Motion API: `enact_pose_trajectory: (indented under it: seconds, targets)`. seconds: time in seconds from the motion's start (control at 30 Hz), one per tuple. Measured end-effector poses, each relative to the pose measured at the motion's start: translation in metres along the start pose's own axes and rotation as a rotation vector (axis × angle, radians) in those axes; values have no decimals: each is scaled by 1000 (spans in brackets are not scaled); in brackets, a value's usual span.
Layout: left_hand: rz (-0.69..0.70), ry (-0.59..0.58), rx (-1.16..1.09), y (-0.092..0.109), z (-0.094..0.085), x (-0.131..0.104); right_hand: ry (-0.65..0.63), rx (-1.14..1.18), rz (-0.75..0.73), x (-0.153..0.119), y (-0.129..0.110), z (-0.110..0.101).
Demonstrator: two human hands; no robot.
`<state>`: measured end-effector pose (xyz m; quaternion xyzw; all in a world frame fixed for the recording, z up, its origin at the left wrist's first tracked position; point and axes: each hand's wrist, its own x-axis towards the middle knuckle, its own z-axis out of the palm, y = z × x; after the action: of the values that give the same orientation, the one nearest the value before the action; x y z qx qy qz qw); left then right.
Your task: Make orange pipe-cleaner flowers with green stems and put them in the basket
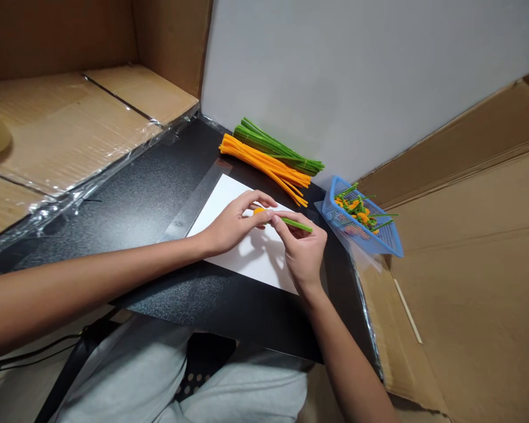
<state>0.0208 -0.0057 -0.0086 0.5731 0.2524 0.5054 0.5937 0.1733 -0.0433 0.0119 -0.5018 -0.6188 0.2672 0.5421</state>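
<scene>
Above a white sheet (229, 258) on the black table, my two hands meet at the fingertips. My left hand (235, 220) pinches a small orange pipe-cleaner piece (258, 210), most of it hidden by the fingers. In my right hand (302, 247), a green pipe cleaner (297, 224) lies between thumb and fingers, its free end pointing right. The orange piece and the green stem come together at the fingertips; whether they are joined I cannot tell. Beyond the hands lie a bundle of orange pipe cleaners (264, 163) and a bundle of green pipe cleaners (273, 143).
At the right edge of the table (167, 294) a blue mesh basket (361, 235) holds several orange-and-green pipe-cleaner pieces. Cardboard (467, 264) stands along the right, and a cardboard box (70, 117) is at the left. A pale wall (357, 76) rises behind.
</scene>
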Motion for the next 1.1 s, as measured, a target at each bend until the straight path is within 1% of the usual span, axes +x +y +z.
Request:
enact_pose_trajectory:
  seconds: [0.07,0.13,0.23,0.33,0.43,0.53,0.63,0.77,0.87,0.97,1.03,1.1]
  targets:
    - [-41,-36,-79,0,-1,2,-41,60,37,1,1,-2]
    - [-106,-17,-154,-1,-2,3,-60,94,75,2,1,-3]
    - [-225,17,-237,-1,0,3,-56,77,105,1,-1,-2]
    - [-319,37,-303,1,3,3,-28,28,77,-1,-5,1]
    - [-407,44,-345,4,5,3,-8,-47,-31,-5,-7,1]
    - [-485,31,-325,6,5,3,-24,-173,-206,-6,-6,0]
    - [-491,37,-308,6,6,3,-57,-292,-369,-6,-4,-2]
    - [-479,86,-309,7,4,4,-134,-411,-562,-4,-2,-5]
    - [-485,101,-308,7,3,5,-183,-524,-652,-2,-1,-8]
    - [-486,111,-301,8,3,5,-239,-705,-719,1,-2,-12]
    - [-477,102,-290,8,3,4,-279,-790,-743,2,-2,-13]
    - [-463,97,-274,7,3,4,-295,-815,-748,2,-2,-13]
